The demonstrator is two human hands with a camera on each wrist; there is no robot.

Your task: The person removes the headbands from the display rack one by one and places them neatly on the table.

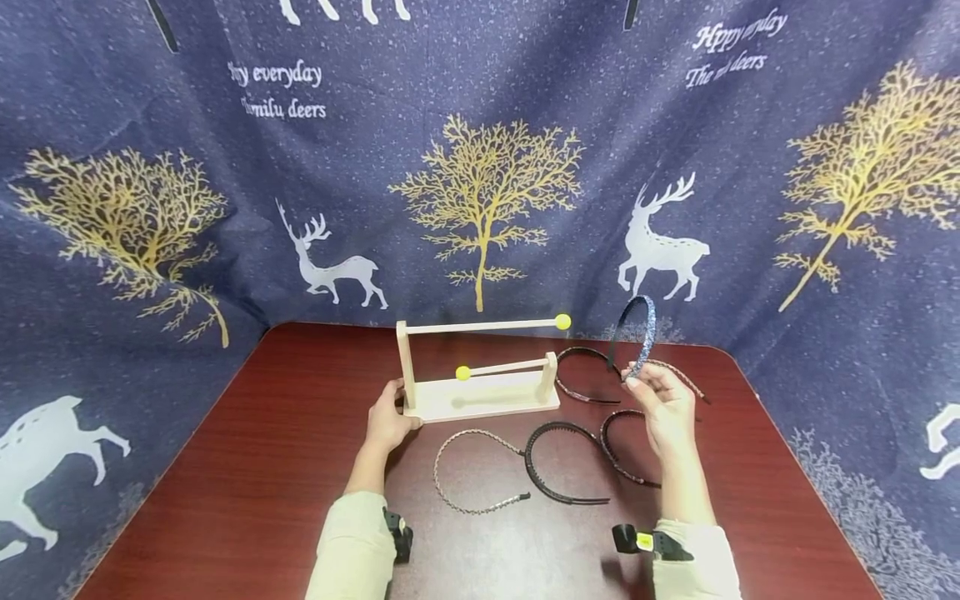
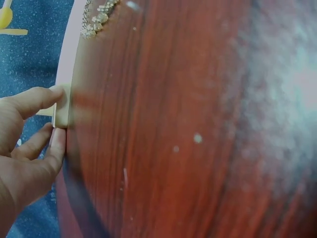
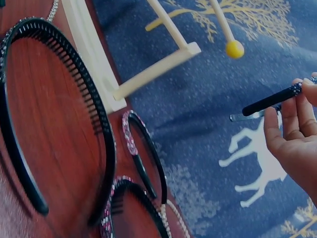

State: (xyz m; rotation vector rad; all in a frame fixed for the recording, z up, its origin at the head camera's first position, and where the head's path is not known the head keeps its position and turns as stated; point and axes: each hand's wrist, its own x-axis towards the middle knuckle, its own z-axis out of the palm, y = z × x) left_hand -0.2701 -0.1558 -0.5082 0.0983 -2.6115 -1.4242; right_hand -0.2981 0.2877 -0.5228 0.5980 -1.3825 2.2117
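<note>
A pale wooden stand has two horizontal rods at different heights, each tipped with a yellow ball. My left hand grips the left end of its base, thumb in front; the left wrist view shows thumb and fingers on the base's edge. In my right hand, a blue glittery headband is pinched by one end and raised above the table, right of the stand. The right wrist view shows its dark end poking out past the fingers. Both rods hold nothing.
Several headbands lie on the red-brown table: a braided beige one, a black toothed one and dark patterned ones nearer my right hand. A blue cloth with deer and trees hangs behind the table.
</note>
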